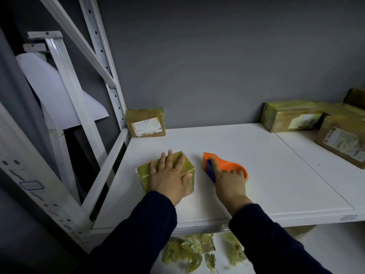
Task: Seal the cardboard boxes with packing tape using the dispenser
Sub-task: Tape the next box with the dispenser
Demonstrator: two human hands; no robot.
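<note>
Left grip [169, 178] lies flat, fingers spread, on top of the small box [188, 168] near the front of the white shelf [256, 155]. Right grip [229, 182] curls round the orange tape dispenser [227, 164], just beside the box on the shelf.

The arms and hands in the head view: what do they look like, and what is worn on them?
The left sleeve and the right sleeve are long, plain and dark navy, and they end at the wrists. The left hand and the right hand are bare: no gloves, ring or watch shows.
</note>
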